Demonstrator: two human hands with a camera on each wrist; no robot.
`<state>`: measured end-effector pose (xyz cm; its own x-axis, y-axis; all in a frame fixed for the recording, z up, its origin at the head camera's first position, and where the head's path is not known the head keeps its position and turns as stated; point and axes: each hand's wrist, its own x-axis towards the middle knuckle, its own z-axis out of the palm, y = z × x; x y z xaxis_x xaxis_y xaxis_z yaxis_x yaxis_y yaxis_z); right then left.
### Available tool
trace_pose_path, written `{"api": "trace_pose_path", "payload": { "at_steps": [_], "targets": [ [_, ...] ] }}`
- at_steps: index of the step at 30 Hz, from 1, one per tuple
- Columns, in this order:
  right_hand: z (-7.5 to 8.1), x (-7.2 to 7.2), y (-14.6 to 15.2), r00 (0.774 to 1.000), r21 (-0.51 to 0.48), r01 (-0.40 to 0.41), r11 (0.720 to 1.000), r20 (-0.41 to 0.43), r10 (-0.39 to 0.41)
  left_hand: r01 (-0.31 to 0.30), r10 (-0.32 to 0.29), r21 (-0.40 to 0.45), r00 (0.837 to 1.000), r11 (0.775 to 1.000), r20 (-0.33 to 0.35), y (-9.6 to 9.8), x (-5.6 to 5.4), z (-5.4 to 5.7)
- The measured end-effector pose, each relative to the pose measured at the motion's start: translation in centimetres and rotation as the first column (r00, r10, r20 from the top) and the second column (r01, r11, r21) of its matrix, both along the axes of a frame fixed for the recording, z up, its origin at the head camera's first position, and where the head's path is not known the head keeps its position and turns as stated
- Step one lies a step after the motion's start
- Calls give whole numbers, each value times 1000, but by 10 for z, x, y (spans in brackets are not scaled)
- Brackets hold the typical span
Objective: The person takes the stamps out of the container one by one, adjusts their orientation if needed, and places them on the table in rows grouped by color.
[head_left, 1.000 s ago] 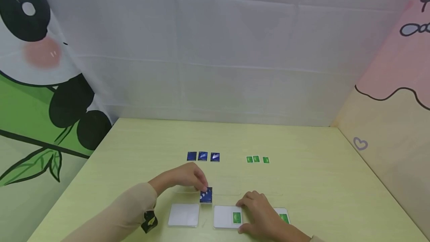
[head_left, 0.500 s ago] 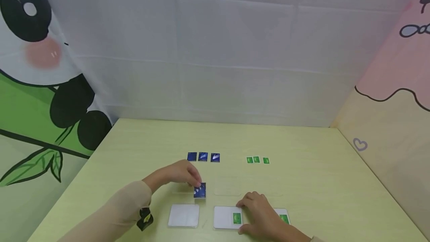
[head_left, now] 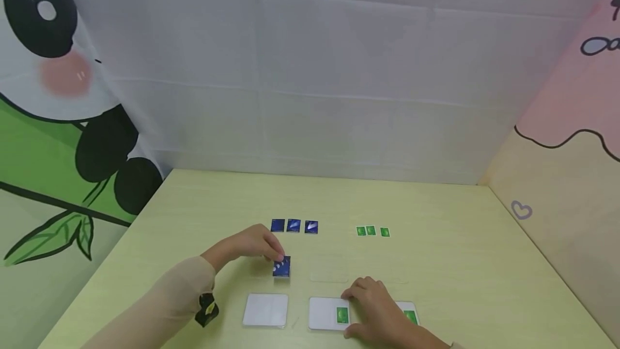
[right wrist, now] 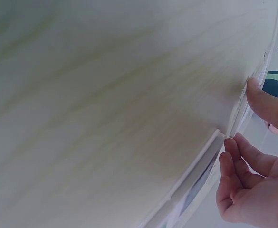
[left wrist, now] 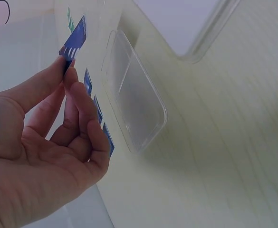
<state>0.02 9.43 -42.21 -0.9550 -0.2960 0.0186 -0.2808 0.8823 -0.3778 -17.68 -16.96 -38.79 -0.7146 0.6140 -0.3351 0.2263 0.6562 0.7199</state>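
Observation:
Between thumb and fingertips my left hand [head_left: 252, 241] pinches a small blue card with white moon shapes [head_left: 282, 267]; the left wrist view shows the same moon card [left wrist: 73, 42] raised above the table. Below it lies a clear plastic lid [left wrist: 136, 95]. My right hand [head_left: 380, 311] holds the right end of the middle white shallow box [head_left: 323, 314], thumb at the near corner and fingers at the far one. That box bears a small green card [head_left: 342, 315]. Another white box [head_left: 403, 306] with a green card is partly hidden behind the right hand.
At the left stands a white box [head_left: 265, 310] with no card on it. Farther back lie three blue cards [head_left: 293, 225] and three green cards [head_left: 371, 230]. A clear lid [head_left: 329, 269] is faintly visible mid-table. A white cloth wall [head_left: 315, 96] rises behind the table.
My left hand has carried the moon card left and away from me, from the gap between two boxes to above the left clear lid. The right hand stays in place.

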Motion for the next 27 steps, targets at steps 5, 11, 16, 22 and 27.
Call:
{"api": "trace_pose_path", "payload": {
  "at_steps": [5,11,16,22,27],
  "targets": [
    [0,1,1,1000,4,0,1000,3,0,-23,23,-24,1000,999,-4,-3,-4,-1],
    [1,1,2,1000,5,2,1000,3,-2,-50,50,-35,999,998,-1,-6,-9,0],
    [2,1,2,1000,-4,-1,1000,0,1,-62,62,-33,998,998,7,-8,-13,2],
    [3,1,1,1000,-2,-3,1000,-4,3,-81,82,-41,997,996,15,-11,-17,0],
    [5,1,0,1000,3,2,1000,19,-2,-97,98,-41,995,994,19,-13,-20,1]
  ]
}}
